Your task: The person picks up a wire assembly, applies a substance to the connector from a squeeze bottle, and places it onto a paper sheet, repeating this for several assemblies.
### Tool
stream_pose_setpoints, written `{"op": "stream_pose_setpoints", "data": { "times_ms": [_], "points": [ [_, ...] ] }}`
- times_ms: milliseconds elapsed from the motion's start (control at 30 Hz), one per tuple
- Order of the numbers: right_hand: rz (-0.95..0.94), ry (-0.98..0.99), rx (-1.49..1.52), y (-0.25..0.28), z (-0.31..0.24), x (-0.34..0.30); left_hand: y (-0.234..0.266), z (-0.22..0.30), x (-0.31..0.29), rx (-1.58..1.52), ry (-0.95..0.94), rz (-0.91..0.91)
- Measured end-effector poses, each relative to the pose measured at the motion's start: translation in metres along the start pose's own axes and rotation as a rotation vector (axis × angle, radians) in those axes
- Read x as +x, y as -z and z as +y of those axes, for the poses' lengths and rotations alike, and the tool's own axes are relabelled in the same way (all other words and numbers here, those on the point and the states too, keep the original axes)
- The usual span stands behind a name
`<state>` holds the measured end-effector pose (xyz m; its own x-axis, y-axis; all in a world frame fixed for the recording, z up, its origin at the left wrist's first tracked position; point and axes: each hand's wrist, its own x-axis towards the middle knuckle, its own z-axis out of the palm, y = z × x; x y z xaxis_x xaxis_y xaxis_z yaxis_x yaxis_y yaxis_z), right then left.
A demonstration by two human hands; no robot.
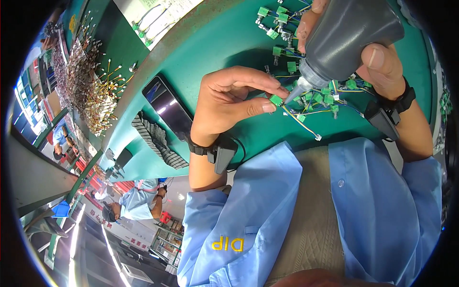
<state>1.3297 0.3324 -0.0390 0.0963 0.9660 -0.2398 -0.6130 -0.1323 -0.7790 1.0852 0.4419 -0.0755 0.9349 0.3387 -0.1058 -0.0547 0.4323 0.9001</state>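
Between the thumb and fingertips of my left hand is a small green circuit board. Thin coloured wires trail from it to a white plug. My right hand is wrapped round a dark grey squeeze bottle, tilted with its clear nozzle pointing down. The nozzle tip is right at the board's wired edge; whether it touches cannot be made out. Beyond and below the bottle lie several more green boards with wires, partly hidden by the bottle and my right hand.
A black phone and a striped grey cloth lie left of my left hand on the green table. Farther left are a paper sheet with boards on it and a big heap of wires. A co-worker stands at lower left.
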Motion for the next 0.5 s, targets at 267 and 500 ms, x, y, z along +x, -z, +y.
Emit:
{"op": "stream_pose_setpoints", "data": {
  "times_ms": [267,500],
  "points": [
    [0.017,-0.006,-0.018,0.0009,0.0014,0.0,-0.0023,0.001,-0.0019,0.0,0.034,0.04],
    [0.073,0.006,0.025,0.0003,0.0038,-0.0018,-0.0013,-0.0026,-0.0027,-0.034,-0.011,0.066]
  ]
}}
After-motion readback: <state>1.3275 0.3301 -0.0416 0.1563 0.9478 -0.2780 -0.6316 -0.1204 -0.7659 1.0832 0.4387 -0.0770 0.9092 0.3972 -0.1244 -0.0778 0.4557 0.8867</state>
